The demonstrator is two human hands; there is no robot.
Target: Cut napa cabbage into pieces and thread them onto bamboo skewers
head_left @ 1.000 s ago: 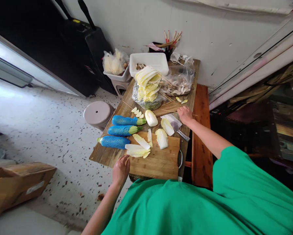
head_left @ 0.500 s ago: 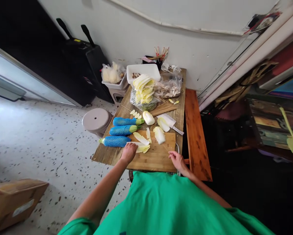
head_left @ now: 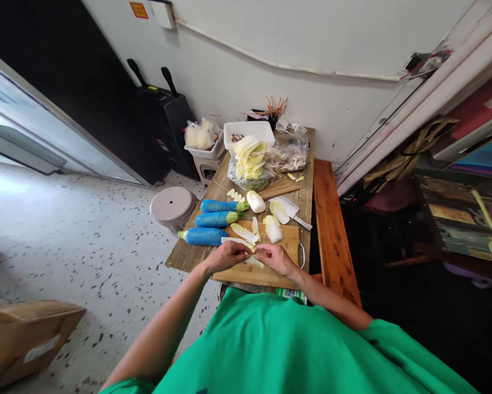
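Observation:
My left hand [head_left: 230, 255] and my right hand [head_left: 277, 259] meet over the wooden cutting board [head_left: 246, 277], fingertips pinched nearly together. A pale strip of cabbage leaf [head_left: 253, 262] shows just below the fingers, and my left hand appears to grip its edge. My right fingers are closed on a thin skewer, now mostly hidden by the hands. More cabbage leaves [head_left: 273, 229] lie on the board, one long leaf [head_left: 244, 232] by my left hand. Beyond the board sit a small cabbage heart [head_left: 255, 202] and a cleaver [head_left: 285, 207] with a leaf on its blade.
Three zucchini in blue netting [head_left: 206, 236] lie left of the board. Behind are bundled wooden skewers [head_left: 279, 189], a bagged pile of cabbage leaves [head_left: 249, 156], bagged mushrooms [head_left: 291, 157] and a white tub [head_left: 252, 130]. A stool [head_left: 172, 204] stands left; a wooden bench [head_left: 333, 235] runs along the right.
My right hand has moved left with the skewer to meet my left hand, which has shifted slightly right. The view has turned a little, so the table sits slightly further right.

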